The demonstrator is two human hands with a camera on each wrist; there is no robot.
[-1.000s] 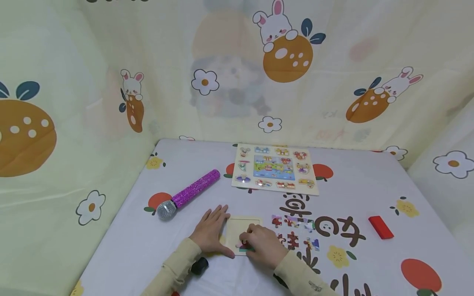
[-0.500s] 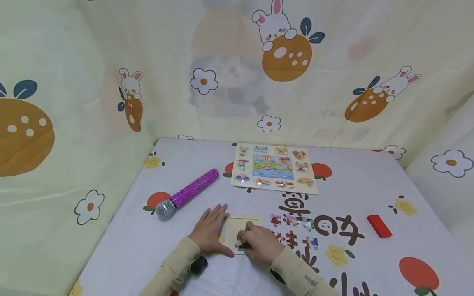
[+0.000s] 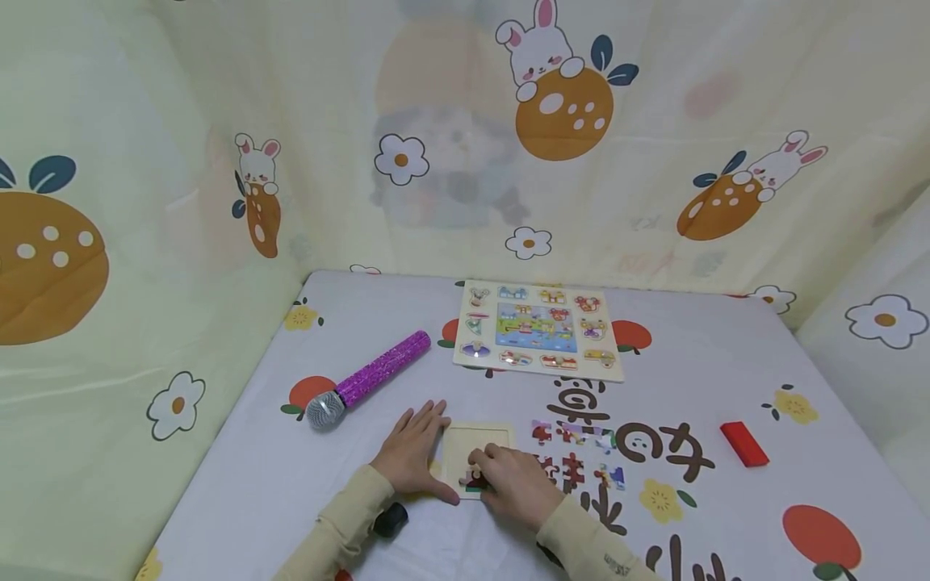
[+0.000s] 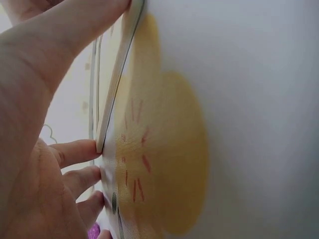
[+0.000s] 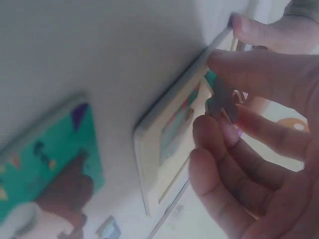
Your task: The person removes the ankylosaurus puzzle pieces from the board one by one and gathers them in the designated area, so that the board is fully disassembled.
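A shallow wooden puzzle tray (image 3: 462,440) lies flat on the table in front of the person. My left hand (image 3: 412,456) is spread along its left side, with thumb and fingertips touching the edge in the left wrist view. Over the tray's lower right part, my right hand (image 3: 519,486) pinches a small jigsaw piece (image 5: 223,103) between thumb and fingers. Teal and dark red colour (image 3: 475,478) shows beneath those fingers in the head view; the fingers partly hide the piece. Several loose jigsaw pieces (image 3: 572,468) lie in two rows right of the tray.
A purple glitter microphone (image 3: 385,369) lies to the left. Behind is a wooden picture puzzle board (image 3: 538,329). A red block (image 3: 744,445) sits at the right, and a black object (image 3: 391,521) by the left sleeve. Patterned curtains enclose the table.
The right hand shifts slightly over the tray's lower part, its knuckles dropping a little and its fingers still on the piece. The left hand stays put.
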